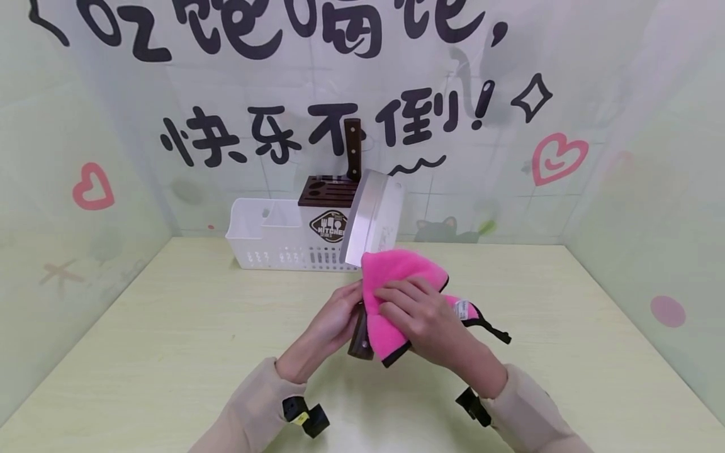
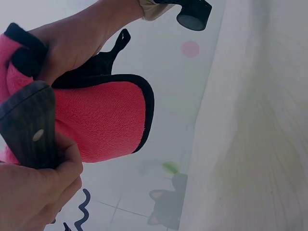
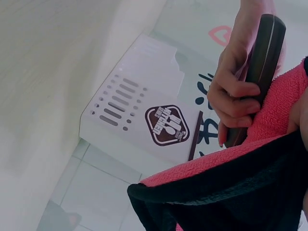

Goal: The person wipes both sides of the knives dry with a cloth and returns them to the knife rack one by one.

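A cleaver [image 1: 374,214] is held up over the table, its broad blade pointing up and away. My left hand [image 1: 334,314] grips its dark wooden handle [image 3: 262,62], fingers curled round it in the right wrist view. With my right hand [image 1: 421,318] I hold a pink cloth [image 1: 396,267] with black edging against the handle and the lower end of the blade. The cloth [image 2: 103,120] hangs down beside the handle in the left wrist view, and its black loop [image 1: 493,327] sticks out to the right. Part of the handle is hidden behind the cloth.
Behind the cleaver stands a white plastic knife holder [image 1: 272,248] with a brown slotted top [image 1: 325,192]. A second knife's riveted handle [image 1: 353,148] rises from its slots. The pale wooden table [image 1: 170,352] meets printed wall sheets at the back and both sides.
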The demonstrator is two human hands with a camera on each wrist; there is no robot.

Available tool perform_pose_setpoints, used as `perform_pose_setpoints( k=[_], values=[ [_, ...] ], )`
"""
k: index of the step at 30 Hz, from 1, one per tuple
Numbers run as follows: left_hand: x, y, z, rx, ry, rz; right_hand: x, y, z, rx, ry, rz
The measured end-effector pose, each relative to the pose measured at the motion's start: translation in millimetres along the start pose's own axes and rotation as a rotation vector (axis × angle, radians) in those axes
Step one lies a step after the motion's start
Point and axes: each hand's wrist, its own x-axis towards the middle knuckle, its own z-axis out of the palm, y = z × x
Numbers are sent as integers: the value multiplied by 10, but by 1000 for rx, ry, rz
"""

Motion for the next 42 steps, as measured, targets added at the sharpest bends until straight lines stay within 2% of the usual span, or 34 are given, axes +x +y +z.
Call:
perform_pose_setpoints(
  k=[6, 9, 14, 22, 26, 34, 42],
  values=[
    [-5, 11, 14, 26, 58, 13, -11, -122, -16, -5, 41, -67],
    [-20, 9, 12, 33, 68, 16, -26, -188, -20, -7, 45, -104],
    [-41, 24, 8, 3, 57, 20, -38, -249, -25, -15, 55, -169],
    [-91, 72, -22, -64, -25, 2, -48, -319, -45, -5, 60, -251],
    [-102, 87, -29, -53, -50, 13, -51, -362, -55, -9, 45, -288],
    [-101, 92, -30, 19, -16, 11, -47, -418, -62, -18, 0, -330],
    [-117, 93, -26, 31, -10, 10, -34, -384, -71, -17, 28, -324]
  ],
)
